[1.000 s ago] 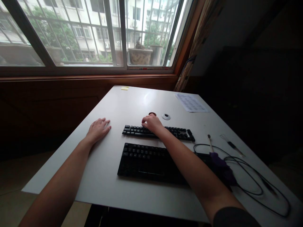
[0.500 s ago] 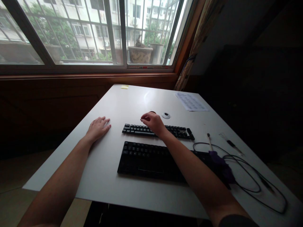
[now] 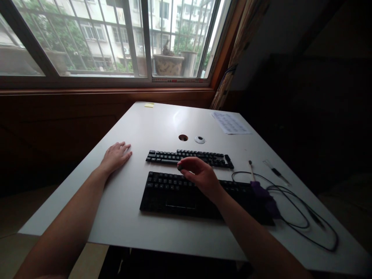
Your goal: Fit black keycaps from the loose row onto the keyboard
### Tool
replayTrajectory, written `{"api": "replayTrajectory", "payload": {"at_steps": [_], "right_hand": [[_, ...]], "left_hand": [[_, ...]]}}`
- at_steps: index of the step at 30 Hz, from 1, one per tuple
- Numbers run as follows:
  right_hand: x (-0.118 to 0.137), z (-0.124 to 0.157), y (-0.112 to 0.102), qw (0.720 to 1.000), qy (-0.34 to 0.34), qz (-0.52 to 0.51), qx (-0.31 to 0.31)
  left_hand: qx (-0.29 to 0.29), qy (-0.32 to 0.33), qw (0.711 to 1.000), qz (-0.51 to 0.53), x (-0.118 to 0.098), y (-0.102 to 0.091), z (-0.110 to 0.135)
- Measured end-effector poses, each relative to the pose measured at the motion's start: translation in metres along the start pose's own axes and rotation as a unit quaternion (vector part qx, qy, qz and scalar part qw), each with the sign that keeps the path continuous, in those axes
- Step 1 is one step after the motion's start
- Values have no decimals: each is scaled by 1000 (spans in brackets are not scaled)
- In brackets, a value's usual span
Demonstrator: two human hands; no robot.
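A small dark key (image 3: 179,167) sits at the fingertips of the right hand (image 3: 202,176), pinched between thumb and forefinger above the far edge of the keyboard (image 3: 162,193). It should be light, stiff and perhaps slippery, best taken by its sides. Just beyond that hand lie rows of keys (image 3: 162,155). A second ago the hand was over those rows; now it is nearer, baring the hole (image 3: 183,137) beyond. The left hand (image 3: 115,157) still rests spread on the worktop (image 3: 122,209).
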State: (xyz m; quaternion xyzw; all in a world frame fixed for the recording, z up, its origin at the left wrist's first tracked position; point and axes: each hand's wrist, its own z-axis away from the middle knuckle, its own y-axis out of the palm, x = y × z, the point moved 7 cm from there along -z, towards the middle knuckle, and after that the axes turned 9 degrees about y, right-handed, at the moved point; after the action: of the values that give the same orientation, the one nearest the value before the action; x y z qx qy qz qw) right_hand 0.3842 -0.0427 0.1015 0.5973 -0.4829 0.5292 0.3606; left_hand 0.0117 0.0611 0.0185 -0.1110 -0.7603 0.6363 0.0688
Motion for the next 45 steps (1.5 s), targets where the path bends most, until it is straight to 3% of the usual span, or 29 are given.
{"api": "replayTrajectory", "payload": {"at_steps": [6,11,22,26,33,45], "right_hand": [[2,37,-4,995,-54,82,-30],[5,51,-4,992,-66,99,-33],[9,55,-3,987,-96,117,-62],[12,56,-6,978,-106,171,-59],[-8,59,-7,968,-75,241,0],[-14,62,12,926,-155,345,19]], "left_hand": [[3,-4,1000,1,3,2,0],[4,-5,1000,0,4,2,-1],[3,1,1000,1,5,2,-1],[-1,3,1000,0,5,2,-1],[-4,5,1000,-1,5,1,-1],[-5,4,1000,-2,2,-1,-1]]}}
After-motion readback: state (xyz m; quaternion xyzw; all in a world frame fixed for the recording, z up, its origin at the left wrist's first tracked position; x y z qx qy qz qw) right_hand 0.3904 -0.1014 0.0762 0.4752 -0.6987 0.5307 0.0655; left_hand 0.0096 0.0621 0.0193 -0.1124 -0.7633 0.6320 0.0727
